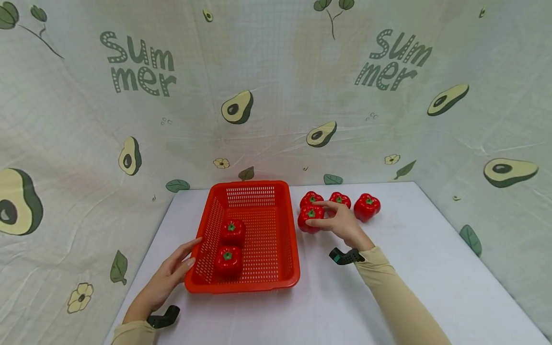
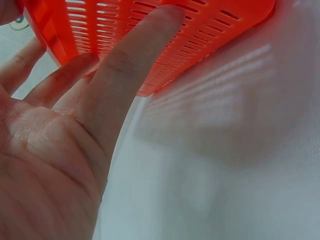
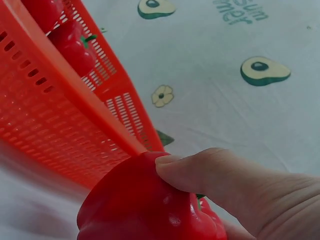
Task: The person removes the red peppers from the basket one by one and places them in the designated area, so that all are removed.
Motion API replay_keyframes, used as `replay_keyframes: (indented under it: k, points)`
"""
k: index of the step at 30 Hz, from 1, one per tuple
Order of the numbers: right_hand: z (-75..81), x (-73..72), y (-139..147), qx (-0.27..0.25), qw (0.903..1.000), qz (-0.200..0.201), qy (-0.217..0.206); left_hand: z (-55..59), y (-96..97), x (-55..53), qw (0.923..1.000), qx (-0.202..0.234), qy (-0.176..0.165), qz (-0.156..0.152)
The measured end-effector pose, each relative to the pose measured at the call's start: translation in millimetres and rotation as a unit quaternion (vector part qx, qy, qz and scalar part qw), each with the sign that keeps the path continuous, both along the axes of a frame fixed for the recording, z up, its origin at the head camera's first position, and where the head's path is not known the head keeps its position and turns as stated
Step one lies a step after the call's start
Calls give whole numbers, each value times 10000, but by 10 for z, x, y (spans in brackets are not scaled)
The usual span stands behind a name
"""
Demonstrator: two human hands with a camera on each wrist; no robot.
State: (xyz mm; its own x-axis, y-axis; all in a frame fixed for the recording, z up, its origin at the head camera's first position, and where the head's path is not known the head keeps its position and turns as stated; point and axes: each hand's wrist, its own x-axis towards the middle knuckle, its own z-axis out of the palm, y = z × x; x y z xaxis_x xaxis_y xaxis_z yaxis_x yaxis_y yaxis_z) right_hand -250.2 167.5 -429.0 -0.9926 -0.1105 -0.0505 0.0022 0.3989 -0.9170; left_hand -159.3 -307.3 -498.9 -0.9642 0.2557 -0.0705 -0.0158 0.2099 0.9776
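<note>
While touching, with a spread left hand, the left side of one red basket holding two red peppers, pinches one pepper in the right hand, outside the basket's right wall. Farther back, shows three more peppers on one white table.

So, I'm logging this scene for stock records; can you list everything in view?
Basket: one, red-orange, on the table
Basketed peppers: two, red, green stems, in the basket's left half
Held pepper: one, red, right of the basket
Loose peppers: three, red, on the table's far part
Table: one, white, underneath
Printed cloth: pale, behind and at both sides
Wrist devices: two, black, one per wrist
Sleeves: two, beige, on the forearms
Left grip: one, touching the basket's left side
Right grip: one, on the held pepper
</note>
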Motion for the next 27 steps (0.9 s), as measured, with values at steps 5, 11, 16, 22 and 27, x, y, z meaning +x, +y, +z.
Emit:
replay_keyframes:
  k: [5, 11, 16, 22, 27]
  points:
    - [-65, 3, 3, -11, 10000, -8, -37, 8, -3, -3, 10000, 24, 22, -40]
    - [-158, -10, 12, -113, 9999, -35, -47, 6, -6, -7, 9999, 5, 78, -126]
    - [-241, -8, 21, -56, 9998, -119, -127, -4, -1, -7, 9999, -26, 89, -99]
    - [-294, -3, 21, -17, 9998, -161, -114, -3, 7, 2, 10000, -13, 25, -25]
    - [-325, -11, 15, -45, 9998, -149, -140, 3, -1, -2, 9999, -51, 121, -105]
